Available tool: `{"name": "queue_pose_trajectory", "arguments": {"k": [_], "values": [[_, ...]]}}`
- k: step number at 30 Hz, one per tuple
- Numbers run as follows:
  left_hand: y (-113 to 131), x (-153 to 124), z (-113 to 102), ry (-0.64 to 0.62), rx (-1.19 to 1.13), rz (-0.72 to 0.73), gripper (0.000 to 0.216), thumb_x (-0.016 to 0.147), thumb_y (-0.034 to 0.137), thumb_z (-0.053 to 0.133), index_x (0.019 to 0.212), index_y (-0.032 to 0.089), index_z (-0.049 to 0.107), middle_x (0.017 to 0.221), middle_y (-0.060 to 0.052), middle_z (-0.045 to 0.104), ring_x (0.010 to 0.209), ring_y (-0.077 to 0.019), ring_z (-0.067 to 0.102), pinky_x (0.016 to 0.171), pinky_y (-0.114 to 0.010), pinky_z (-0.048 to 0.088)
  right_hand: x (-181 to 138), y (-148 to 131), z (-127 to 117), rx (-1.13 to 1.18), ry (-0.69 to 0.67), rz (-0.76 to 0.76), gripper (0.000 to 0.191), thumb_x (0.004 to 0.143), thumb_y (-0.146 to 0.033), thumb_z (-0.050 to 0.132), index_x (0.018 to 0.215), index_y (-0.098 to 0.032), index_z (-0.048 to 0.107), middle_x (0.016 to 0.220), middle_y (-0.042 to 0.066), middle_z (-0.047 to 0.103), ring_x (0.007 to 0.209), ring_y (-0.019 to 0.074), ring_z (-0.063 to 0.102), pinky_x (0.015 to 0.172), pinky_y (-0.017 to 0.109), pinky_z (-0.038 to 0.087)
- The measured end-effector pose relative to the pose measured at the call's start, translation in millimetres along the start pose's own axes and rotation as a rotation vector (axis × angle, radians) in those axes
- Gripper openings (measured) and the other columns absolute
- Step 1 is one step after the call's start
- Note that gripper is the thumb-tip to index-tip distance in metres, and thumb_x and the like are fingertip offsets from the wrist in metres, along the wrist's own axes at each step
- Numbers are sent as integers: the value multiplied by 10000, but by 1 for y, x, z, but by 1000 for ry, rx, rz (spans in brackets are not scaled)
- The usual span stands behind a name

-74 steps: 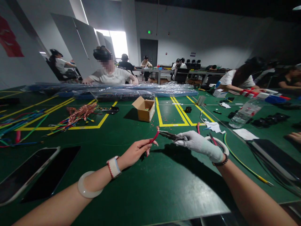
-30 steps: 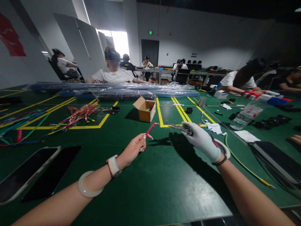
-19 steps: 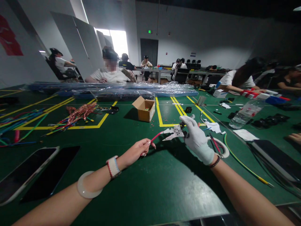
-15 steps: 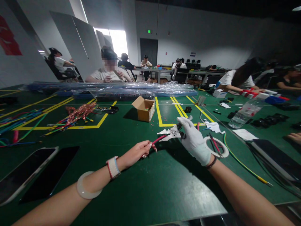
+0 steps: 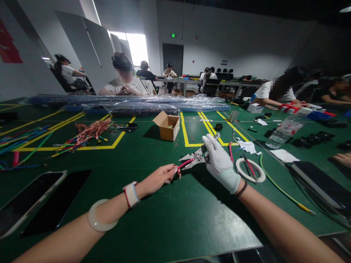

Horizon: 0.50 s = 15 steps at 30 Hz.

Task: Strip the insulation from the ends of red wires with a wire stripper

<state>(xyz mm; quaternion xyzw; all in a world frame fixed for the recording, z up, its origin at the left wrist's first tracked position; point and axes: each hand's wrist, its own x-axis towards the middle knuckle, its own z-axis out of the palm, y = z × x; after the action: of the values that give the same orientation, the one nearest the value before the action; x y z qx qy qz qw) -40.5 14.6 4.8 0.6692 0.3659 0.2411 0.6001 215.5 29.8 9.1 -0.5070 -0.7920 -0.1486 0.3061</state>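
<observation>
My bare left hand pinches a short red wire between thumb and fingers. The wire's far end lies between the spread jaws of the wire strippers. My right hand, in a white glove, is wrapped round the handles of the strippers, which are mostly hidden by the glove. Beyond both hands stands an open cardboard box, with small bits inside and red scraps on the table beside it.
On the right lie a white tape roll, a yellow-green cable and a plastic bottle. Two phone-like slabs lie at left, below bundled wires. Plastic-wrapped lengths cross the back. Co-workers sit beyond.
My right hand has moved slightly left with the wire strippers, so their jaws reach further along the red wire. My left hand has barely moved.
</observation>
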Motion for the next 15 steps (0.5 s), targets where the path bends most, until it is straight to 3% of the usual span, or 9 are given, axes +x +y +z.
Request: {"name": "queue_pose_trajectory", "arguments": {"k": [7,15], "values": [[1,-1,-1,-12,93,28,369,927,485,425,980,155,582,827,-12,522,671,-124,430,621,-228,371,3,-4,-3,-131,-73,-10,791,704,-17,428,1465,-119,238,1487,160,311,1377,300,277,1103,504,306],[-2,0,-2,4,193,71,381,948,477,369,955,164,588,845,-23,549,700,-139,453,653,-238,386,1,-6,-4,-293,-128,4,689,741,-81,459,1417,-123,327,1381,172,435,1185,323,424,1009,507,350]]}}
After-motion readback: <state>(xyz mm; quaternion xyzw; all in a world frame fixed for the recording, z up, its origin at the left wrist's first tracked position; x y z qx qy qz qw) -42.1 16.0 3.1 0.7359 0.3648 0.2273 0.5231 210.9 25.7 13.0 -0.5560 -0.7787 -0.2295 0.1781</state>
